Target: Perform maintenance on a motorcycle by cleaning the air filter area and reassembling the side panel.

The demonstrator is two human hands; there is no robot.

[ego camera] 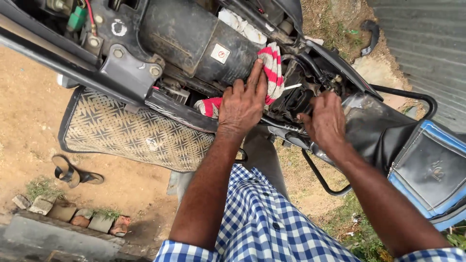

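My left hand (242,102) presses a red and white striped cloth (273,68) against the black box-shaped part (194,41) under the lifted seat of a motorcycle. The fingers lie flat on the cloth, whose other end (208,106) sticks out below the wrist. My right hand (324,121) rests on the dark frame parts (296,99) to the right of the cloth, fingers curled on the frame edge. Both sleeves are blue and white checked.
A patterned seat cover or side panel (131,131) hangs at the left. A black and blue side bag (427,165) sits at the right beside a black grab rail (412,97). A sandal (73,172) and bricks (63,211) lie on the dirt ground.
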